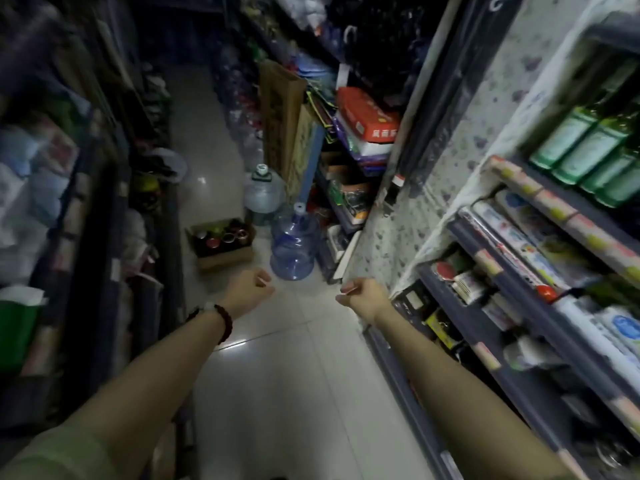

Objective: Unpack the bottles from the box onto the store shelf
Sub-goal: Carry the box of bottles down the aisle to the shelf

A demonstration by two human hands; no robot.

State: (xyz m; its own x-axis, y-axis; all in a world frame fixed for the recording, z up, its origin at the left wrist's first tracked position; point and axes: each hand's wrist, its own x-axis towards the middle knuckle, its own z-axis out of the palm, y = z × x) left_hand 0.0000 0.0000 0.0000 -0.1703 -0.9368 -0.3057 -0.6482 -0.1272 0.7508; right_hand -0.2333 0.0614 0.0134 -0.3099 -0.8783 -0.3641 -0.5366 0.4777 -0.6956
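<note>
Forearms extended: left hand [250, 288] and right hand [360, 294], both loosely clenched, holding nothing. Box [221, 244] of bottles [225, 235]: floor, beyond left hand, near water jug [294, 244]. Shelf [540, 306]: beside right hand. Advice: crouch close, grip bottles by body.

A brown cardboard box [221, 252] of red- and green-capped bottles [221, 235] sits on the pale glossy floor [277, 393] beside a translucent blue water jug [294, 244], with green bottles [588, 147] shelved above and a dark red bead bracelet [225, 322].
</note>
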